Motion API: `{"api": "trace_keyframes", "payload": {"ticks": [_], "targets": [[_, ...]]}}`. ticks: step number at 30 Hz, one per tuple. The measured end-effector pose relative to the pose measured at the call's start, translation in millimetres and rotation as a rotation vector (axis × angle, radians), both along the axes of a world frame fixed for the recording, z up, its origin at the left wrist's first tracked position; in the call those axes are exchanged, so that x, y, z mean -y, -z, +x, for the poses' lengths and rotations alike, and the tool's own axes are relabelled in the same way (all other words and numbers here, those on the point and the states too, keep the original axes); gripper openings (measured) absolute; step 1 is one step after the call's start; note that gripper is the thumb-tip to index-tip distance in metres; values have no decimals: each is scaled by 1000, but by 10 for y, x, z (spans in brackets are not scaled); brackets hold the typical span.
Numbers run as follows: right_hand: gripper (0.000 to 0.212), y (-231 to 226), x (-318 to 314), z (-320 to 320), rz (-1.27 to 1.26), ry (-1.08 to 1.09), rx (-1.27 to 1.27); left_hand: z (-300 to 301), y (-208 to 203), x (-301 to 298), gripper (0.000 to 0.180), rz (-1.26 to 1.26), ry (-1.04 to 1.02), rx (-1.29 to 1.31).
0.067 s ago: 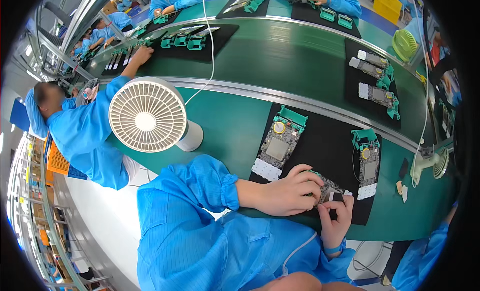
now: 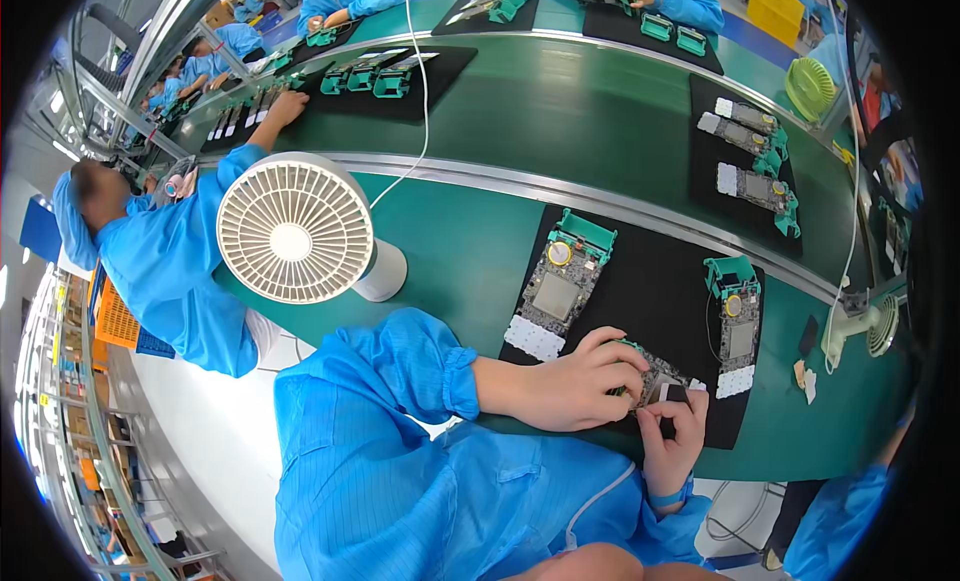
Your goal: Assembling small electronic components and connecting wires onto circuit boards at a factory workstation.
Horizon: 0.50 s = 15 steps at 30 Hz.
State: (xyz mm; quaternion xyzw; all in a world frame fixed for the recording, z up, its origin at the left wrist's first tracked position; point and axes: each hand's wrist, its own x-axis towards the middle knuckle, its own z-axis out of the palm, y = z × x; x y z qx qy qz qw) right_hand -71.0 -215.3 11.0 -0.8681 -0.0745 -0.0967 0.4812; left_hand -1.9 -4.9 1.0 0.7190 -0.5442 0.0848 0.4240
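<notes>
In front of me, over the near edge of a black mat (image 2: 650, 271), is a grey circuit board (image 2: 655, 369), partly hidden by my hands. My left hand (image 2: 580, 386) lies across its left end, fingers curled over it and gripping it. At the board's near right side my right hand (image 2: 675, 436) has thumb and forefinger pinched together. A small black piece (image 2: 674, 392) shows right by those fingertips; whether they hold it or the board's edge is unclear. Two more boards with green plastic frames lie on the mat, one at the left (image 2: 555, 291), one at the right (image 2: 738, 331).
A white fan (image 2: 295, 231) stands left of my left arm. Beyond a metal rail (image 2: 500, 181) runs a green line (image 2: 540, 111) with more boards on mats (image 2: 745, 171). A small clip fan (image 2: 870, 331) and scraps (image 2: 804, 379) are at the right. A co-worker (image 2: 170, 261) reaches forward at left.
My hands and the board between them stay practically in place. At the left, the co-worker's reaching hand has shifted very slightly.
</notes>
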Motion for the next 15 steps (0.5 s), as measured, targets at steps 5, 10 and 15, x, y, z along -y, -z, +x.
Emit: {"api": "trace_keyframes", "payload": {"ticks": [5,10,15], "targets": [[17,-6,-31,-42,9,-26,30,19,-47,-65,17,-9,9,155],[19,33,58,69,-42,-168,88,26,-78,-104,15,56,-40,169],[20,32,35,28,-51,-143,107,53,-91,-44,17,69,-36,117]]}}
